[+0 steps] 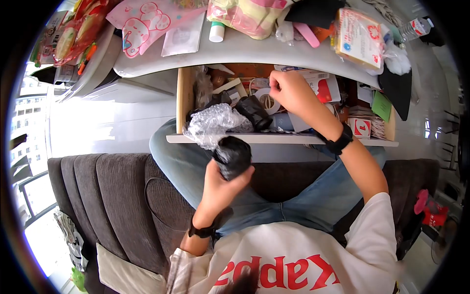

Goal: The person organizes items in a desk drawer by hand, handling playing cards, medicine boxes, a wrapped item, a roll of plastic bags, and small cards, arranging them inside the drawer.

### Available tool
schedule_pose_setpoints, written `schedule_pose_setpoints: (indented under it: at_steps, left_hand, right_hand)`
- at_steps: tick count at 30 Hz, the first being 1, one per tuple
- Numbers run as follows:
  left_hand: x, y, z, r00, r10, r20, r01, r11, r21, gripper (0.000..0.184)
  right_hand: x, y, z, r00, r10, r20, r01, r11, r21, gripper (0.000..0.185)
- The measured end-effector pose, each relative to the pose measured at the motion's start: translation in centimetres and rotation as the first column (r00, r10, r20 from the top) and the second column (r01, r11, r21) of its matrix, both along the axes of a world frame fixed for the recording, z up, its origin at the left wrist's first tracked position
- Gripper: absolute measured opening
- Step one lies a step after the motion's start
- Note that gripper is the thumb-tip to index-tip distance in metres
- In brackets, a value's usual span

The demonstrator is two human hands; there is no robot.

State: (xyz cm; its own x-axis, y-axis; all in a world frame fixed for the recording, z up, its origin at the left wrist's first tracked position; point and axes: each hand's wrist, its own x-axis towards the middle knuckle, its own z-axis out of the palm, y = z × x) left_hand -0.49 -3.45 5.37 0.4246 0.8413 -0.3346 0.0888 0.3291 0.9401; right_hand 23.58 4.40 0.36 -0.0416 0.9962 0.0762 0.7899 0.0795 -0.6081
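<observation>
My left hand (220, 186) is closed round a rounded black bundle (232, 158) that looks wrapped in shiny plastic, in front of the drawer's front edge. Crumpled clear bubble wrap (213, 122) lies over that edge, meeting the top of the bundle. Over the open drawer (284, 139), my right hand (291, 93) is closed with its fingers curled down; whatever they hold, if anything, is hidden. Just beside those fingers is a white ring-shaped roll (268, 101). Another black wrapped item (253, 111) rests in the drawer between the bubble wrap and the roll.
Red Uno cards (360, 128) and a green card (381, 106) are at the drawer's right end. Above, the desk (196, 60) carries a pink printed bag (142, 24), a white tube (217, 32) and a wrapped packet (359, 39). A dark sofa (122, 186) is beneath me.
</observation>
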Motion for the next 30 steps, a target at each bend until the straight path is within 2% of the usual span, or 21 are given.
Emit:
schedule_pose_setpoints:
  at_steps: [1, 4, 5, 7, 8, 10, 11, 14, 15, 19, 22, 23, 26, 29, 30]
  left_hand:
    - [0.5, -0.1, 0.3, 0.998, 0.062, 0.023, -0.062, 0.998, -0.005, 0.016]
    - [2.4, -0.5, 0.8, 0.985, 0.170, 0.017, -0.171, 0.982, 0.074, 0.024]
    - [3.0, -0.7, 0.8, 0.984, 0.180, -0.009, -0.177, 0.976, 0.125, 0.026]
    - [4.1, -1.3, 0.6, 0.980, 0.196, -0.042, -0.187, 0.969, 0.159, 0.032]
    - [4.4, -1.5, 0.5, 0.981, 0.180, -0.075, -0.168, 0.974, 0.151, 0.027]
    - [5.5, -1.8, 0.6, 0.975, 0.210, 0.074, -0.215, 0.974, 0.076, 0.024]
    - [5.8, -2.0, 0.5, 0.975, 0.206, 0.088, -0.212, 0.975, 0.067, 0.023]
    - [6.0, -2.7, 0.3, 0.972, 0.200, 0.122, -0.205, 0.978, 0.032, 0.021]
    - [5.9, -3.1, 0.3, 0.970, 0.202, 0.135, -0.206, 0.979, 0.016, 0.020]
    - [5.4, -3.8, 0.9, 0.972, 0.196, 0.129, -0.200, 0.980, 0.016, 0.016]
    - [5.3, -4.2, 0.9, 0.980, 0.184, 0.069, -0.195, 0.960, 0.199, 0.016]
    - [5.3, -4.1, 0.6, 0.979, 0.204, -0.022, -0.192, 0.949, 0.249, 0.019]
    - [5.0, -3.4, 0.5, 0.985, 0.140, -0.097, -0.096, 0.927, 0.364, 0.024]
    - [4.4, -3.6, -0.1, 0.990, 0.105, -0.098, -0.061, 0.926, 0.372, 0.028]
    - [4.3, -3.7, -0.4, 0.991, 0.100, -0.085, -0.061, 0.925, 0.374, 0.027]
  right_hand:
    - [0.1, -0.7, 1.2, 0.998, 0.033, -0.054, -0.038, 0.995, -0.090, 0.009]
    - [-0.7, -3.7, 4.3, 0.885, 0.024, -0.465, -0.129, 0.972, -0.195, 0.009]
    - [-1.0, -5.0, 5.8, 0.851, -0.031, -0.525, -0.144, 0.946, -0.289, 0.008]
    - [-1.7, -7.6, 7.8, 0.789, -0.066, -0.611, -0.138, 0.950, -0.280, 0.003]
    - [-2.1, -8.8, 8.3, 0.754, -0.078, -0.652, -0.124, 0.958, -0.258, 0.005]
    - [-2.9, -11.3, 8.1, 0.744, -0.044, -0.666, -0.054, 0.991, -0.126, 0.007]
    - [-3.3, -12.2, 8.1, 0.745, -0.065, -0.663, 0.017, 0.997, -0.078, 0.006]
    - [-3.5, -14.2, 7.9, 0.789, -0.102, -0.606, 0.074, 0.995, -0.072, 0.005]
    - [-3.6, -14.5, 7.6, 0.808, -0.060, -0.586, 0.088, 0.996, 0.019, 0.007]
    - [-4.5, -15.2, 8.0, 0.757, -0.123, -0.642, 0.155, 0.988, -0.007, 0.014]
    - [-5.1, -15.2, 7.5, 0.785, -0.122, -0.607, 0.171, 0.985, 0.024, 0.014]
    - [-5.2, -15.2, 7.4, 0.767, -0.121, -0.630, 0.168, 0.986, 0.015, 0.012]
    - [-4.8, -15.5, 6.2, 0.697, -0.151, -0.701, 0.184, 0.982, -0.028, 0.010]
    - [-4.7, -15.8, 6.3, 0.736, -0.146, -0.661, 0.131, 0.989, -0.072, 0.010]
    - [-4.7, -15.8, 6.4, 0.713, -0.170, -0.680, 0.113, 0.985, -0.127, 0.009]
